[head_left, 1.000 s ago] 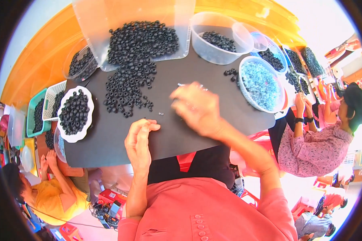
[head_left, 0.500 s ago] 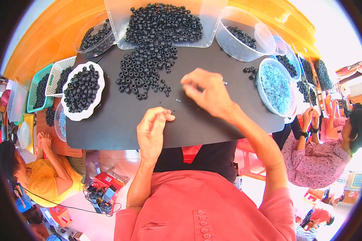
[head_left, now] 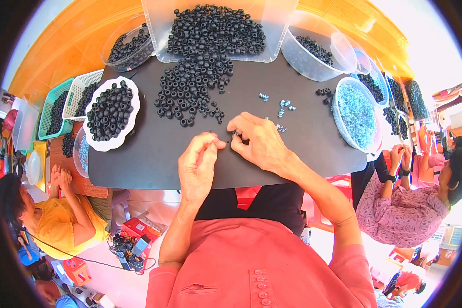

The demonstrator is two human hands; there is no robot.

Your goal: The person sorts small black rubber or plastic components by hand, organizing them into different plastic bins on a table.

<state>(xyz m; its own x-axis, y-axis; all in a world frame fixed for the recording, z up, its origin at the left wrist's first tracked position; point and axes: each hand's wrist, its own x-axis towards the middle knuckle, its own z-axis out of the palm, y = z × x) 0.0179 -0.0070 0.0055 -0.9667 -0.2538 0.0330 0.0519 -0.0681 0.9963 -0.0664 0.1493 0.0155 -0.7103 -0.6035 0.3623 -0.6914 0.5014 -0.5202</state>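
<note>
Shiny, tightly wound metal springs [head_left: 282,109] lie loose on the smooth dark table [head_left: 303,159], just right and far of the right grip [head_left: 259,141]. That one pinches a small glinting piece [head_left: 234,133], too small to identify. The left grip [head_left: 198,160] has fingertips pressed together, contents hidden. Round, holed black beads [head_left: 192,87] spread far of it.

Round black beads [head_left: 196,82] stretch from a clear rectangular plastic bin [head_left: 275,28] onto the dark flat desk [head_left: 303,161]. Left of them stands a white scalloped dish [head_left: 108,146] of beads; right, a round pale-blue plastic basket [head_left: 345,135], with small silvery metal coils [head_left: 283,104] between beads and basket.
</note>
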